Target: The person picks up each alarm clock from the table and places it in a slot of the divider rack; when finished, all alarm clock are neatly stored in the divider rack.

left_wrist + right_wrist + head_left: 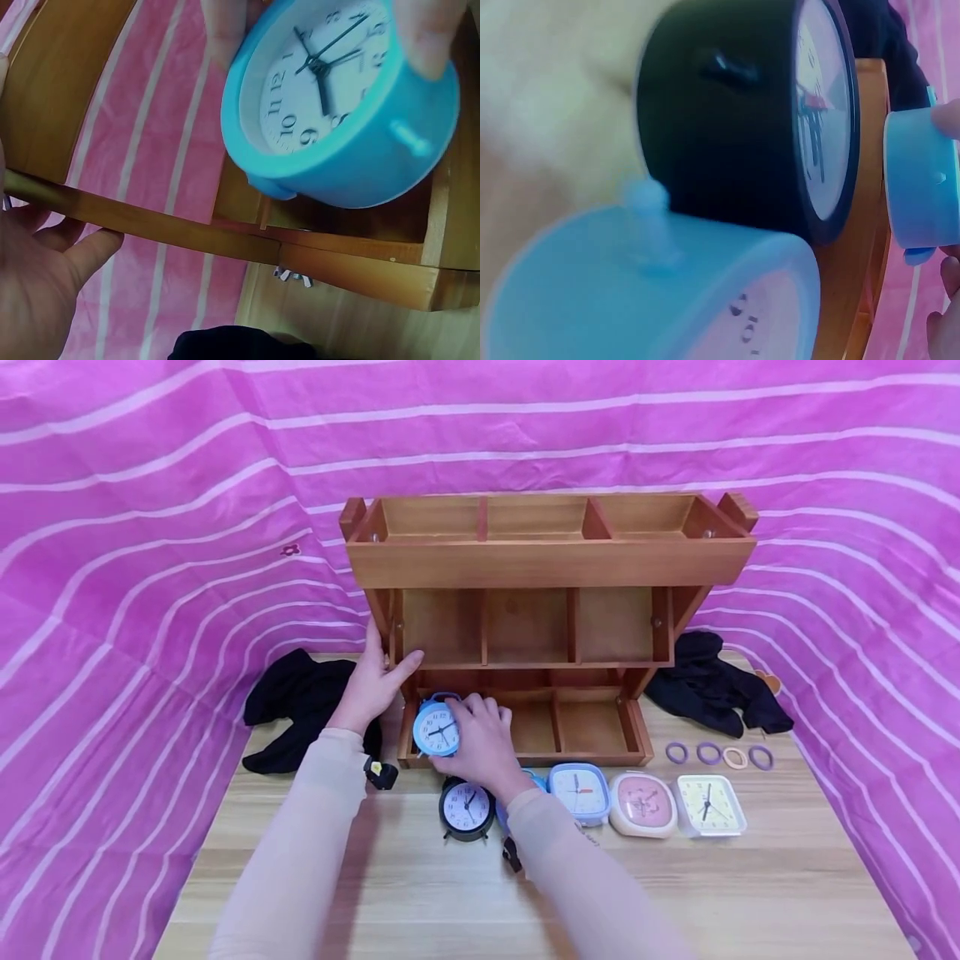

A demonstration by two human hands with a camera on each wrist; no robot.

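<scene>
My right hand (483,743) grips a light-blue round alarm clock (437,731) over the left end of the bottom tier of a wooden three-tier shelf (551,564). In the left wrist view the clock face (300,90) is tilted, with fingertips on its rim. My left hand (375,681) holds the left side of the shelf, its thumb in front of the side board (142,217) and fingers behind. Below the shelf stands a black alarm clock (467,808). Another blue clock (630,285) is beside it, mostly hidden by my right arm in the head view.
A blue square clock (579,792), a pink-faced clock (642,805) and a white square clock (709,806) line up to the right. Several hair-tie-like rings (708,753) lie behind them. Black cloths flank the shelf, left (300,702) and right (705,681). Striped pink fabric (150,568) surrounds the table.
</scene>
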